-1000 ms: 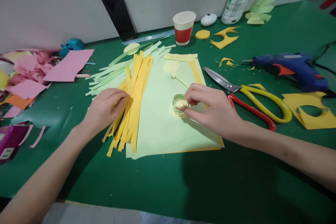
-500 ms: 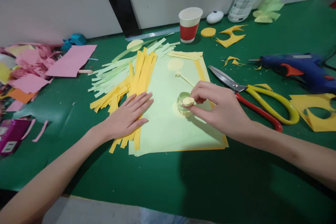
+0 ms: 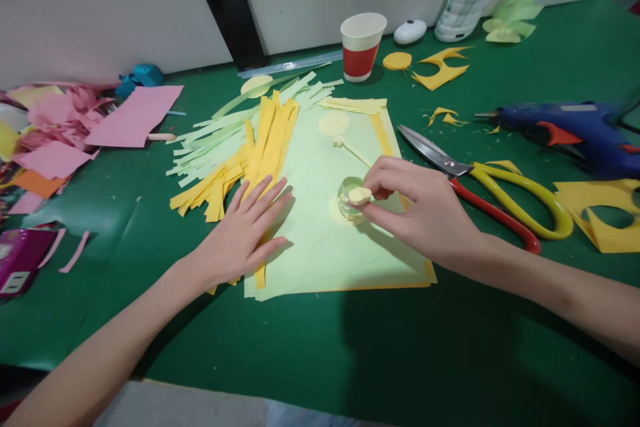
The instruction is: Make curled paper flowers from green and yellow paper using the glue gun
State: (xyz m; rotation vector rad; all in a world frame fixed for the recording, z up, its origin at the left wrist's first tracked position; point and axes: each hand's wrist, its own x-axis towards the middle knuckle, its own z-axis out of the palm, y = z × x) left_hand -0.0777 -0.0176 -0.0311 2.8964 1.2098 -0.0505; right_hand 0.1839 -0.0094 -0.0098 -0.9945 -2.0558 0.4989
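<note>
My left hand point(image 3: 243, 235) is open, its fingers spread over the yellow paper strips point(image 3: 273, 137) at the left edge of the light green paper sheets point(image 3: 305, 240). Between thumb and fingers, my right hand point(image 3: 415, 203) pinches a small pale yellow paper piece point(image 3: 359, 196). That piece is right over a coiled green paper ring point(image 3: 346, 188), which stands on a pale yellow paper disc point(image 3: 340, 215). A thin stick with a pale yellow tip point(image 3: 350, 149) lies just beyond, partly behind my right hand. Near the top of the sheets is another pale disc point(image 3: 334, 123).
Scissors point(image 3: 453, 165) lie right of the sheets, and a blue glue gun point(image 3: 560, 127) is farther right. A paper cup point(image 3: 361, 60) stands at the back. Pale green strips point(image 3: 200, 150) fan out on the left. Pink paper point(image 3: 135, 117) and a purple box point(image 3: 25, 260) are far left.
My left hand has lifted slightly off the yellow strips, its fingers spread wider and its thumb raised. My right hand stays almost in place with the small paper piece.
</note>
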